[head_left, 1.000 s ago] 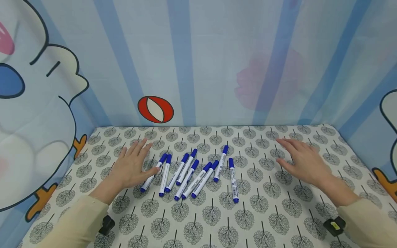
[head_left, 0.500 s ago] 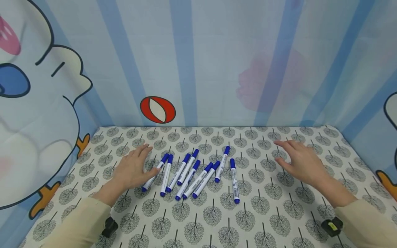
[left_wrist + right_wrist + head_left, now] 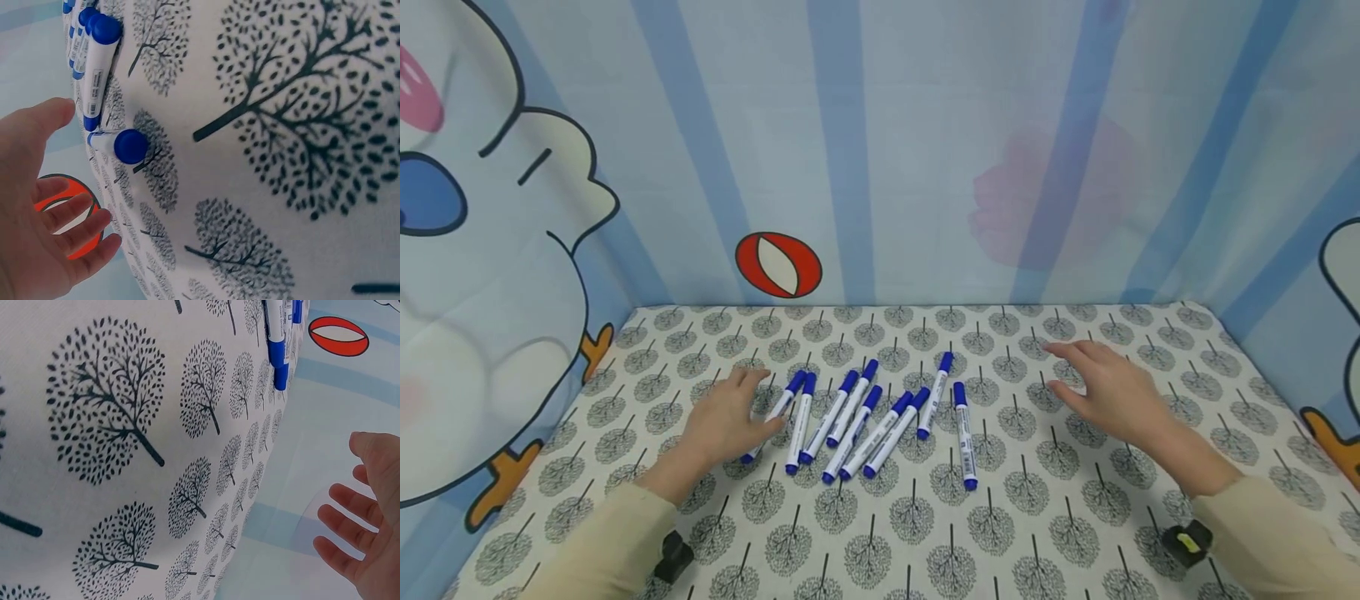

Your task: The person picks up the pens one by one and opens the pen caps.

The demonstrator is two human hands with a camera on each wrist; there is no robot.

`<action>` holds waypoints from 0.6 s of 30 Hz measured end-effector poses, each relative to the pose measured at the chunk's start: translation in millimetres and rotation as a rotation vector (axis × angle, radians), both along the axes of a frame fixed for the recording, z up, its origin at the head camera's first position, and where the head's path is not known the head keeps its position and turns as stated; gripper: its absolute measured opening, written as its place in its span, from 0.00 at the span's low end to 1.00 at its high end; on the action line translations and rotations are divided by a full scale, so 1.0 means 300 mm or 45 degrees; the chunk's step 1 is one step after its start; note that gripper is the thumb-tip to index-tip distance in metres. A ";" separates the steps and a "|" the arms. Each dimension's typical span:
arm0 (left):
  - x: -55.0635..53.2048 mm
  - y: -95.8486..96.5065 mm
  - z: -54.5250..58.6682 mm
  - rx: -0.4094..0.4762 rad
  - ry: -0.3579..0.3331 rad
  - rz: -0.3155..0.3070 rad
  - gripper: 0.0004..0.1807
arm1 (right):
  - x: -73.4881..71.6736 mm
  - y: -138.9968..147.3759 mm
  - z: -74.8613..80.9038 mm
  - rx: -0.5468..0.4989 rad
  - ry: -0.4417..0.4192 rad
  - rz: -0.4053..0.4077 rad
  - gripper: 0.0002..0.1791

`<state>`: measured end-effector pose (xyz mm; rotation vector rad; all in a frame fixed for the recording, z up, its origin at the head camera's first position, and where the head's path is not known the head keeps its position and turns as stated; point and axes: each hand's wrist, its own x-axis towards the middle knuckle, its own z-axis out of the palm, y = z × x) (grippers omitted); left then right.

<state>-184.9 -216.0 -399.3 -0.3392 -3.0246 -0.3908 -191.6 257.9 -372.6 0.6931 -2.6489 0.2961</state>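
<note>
While loosely spread, left fingers (image 3: 87, 230) near the blue-capped markers (image 3: 852, 435), right fingers (image 3: 345, 528) well apart.

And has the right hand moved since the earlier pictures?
Yes: in the head view, the right hand has shifted left, closer to the rightmost marker.

A pale cloth (image 3: 917, 550) printed with dark trees is covering the bench (image 3: 1075, 542). Nine markers (image 3: 853, 429) (white barrels, blue caps and ends) are lying on it in a loose row, mostly slanting, caps pointing toward the far edge.
</note>
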 end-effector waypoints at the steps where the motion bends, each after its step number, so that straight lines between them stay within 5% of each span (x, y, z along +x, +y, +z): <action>1: 0.001 0.002 -0.003 0.004 -0.010 0.008 0.42 | 0.000 -0.004 0.000 0.004 -0.013 -0.004 0.29; 18: 0.000 0.026 -0.028 0.014 -0.108 0.121 0.34 | -0.014 -0.066 -0.010 -0.011 -0.012 0.049 0.26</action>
